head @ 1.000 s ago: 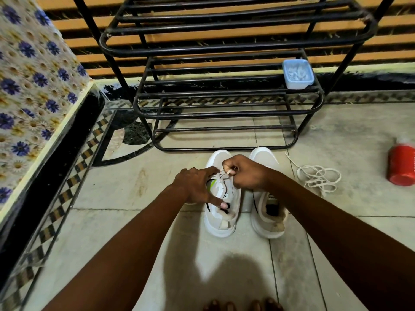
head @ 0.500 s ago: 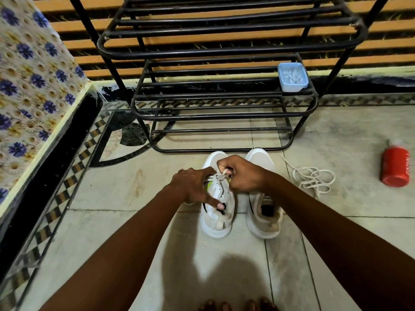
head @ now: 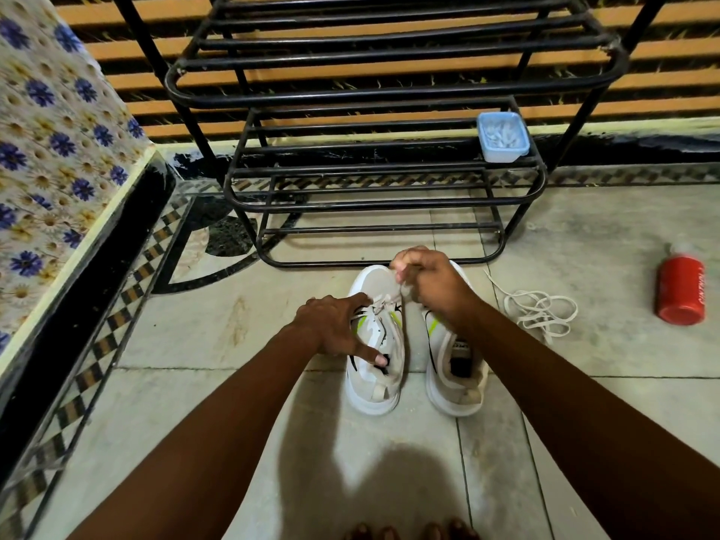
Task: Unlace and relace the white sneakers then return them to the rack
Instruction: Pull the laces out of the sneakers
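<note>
The right hand [head: 430, 280] covers the toe of the right sneaker [head: 456, 368] — its fingers are curled, pinching a lace end [head: 397, 294] drawn up from the left sneaker [head: 374, 368]. The left hand [head: 335, 325] lies spread on that shoe, thumb at the collar. The contents of the blue tub [head: 502, 136] are unclear. Toes are cut off at the bottom edge.

Floor: pale tiles [head: 195, 403] with a checkered border; slatted wall behind; floral cloth [head: 50, 142] at upper left.

Count: two sneakers at centre frame before one black rack [head: 389, 95]; one loose lace [head: 539, 313] at right centre; one red bottle [head: 682, 290] — far right.
</note>
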